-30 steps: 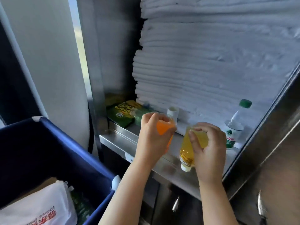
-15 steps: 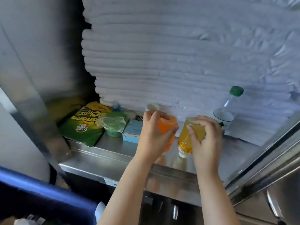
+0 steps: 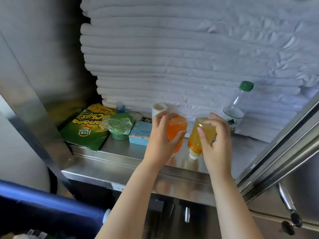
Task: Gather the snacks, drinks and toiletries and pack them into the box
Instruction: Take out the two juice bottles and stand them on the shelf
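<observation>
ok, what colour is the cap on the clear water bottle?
Green. The cap on the water bottle is plain green, clearest in the head view.

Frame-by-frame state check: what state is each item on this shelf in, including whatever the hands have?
Orange bottle: gripped by left hand.
Yellow bottle: gripped by right hand, white cap end down.
Water bottle: upright on shelf, green cap on.
Banana chips bag: lying flat.
Green cup: film-wrapped.
Blue box: closed, lying flat.
</observation>
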